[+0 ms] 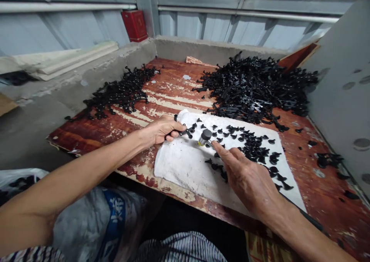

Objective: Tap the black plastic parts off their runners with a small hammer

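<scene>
My left hand (164, 130) is closed on a thin black plastic piece (187, 132) with small round knobs, held over the left part of a white cloth (179, 169). My right hand (245, 173) grips a hammer (206, 135) with a black cylindrical face, a metallic middle and a yellowish lower face; its dark handle runs back under my wrist. The hammer head is just right of the black piece, close to the cloth. Many small loose black parts (254, 146) with round bases lie on the cloth, mostly right of the hammer. My fingers hide part of the held piece.
A large heap of black plastic pieces (254, 84) covers the table's back right, and a smaller pile (121, 90) lies at the left. The worn reddish table (170, 84) meets a grey panel (343, 96) at right. A red box (134, 26) stands on the ledge.
</scene>
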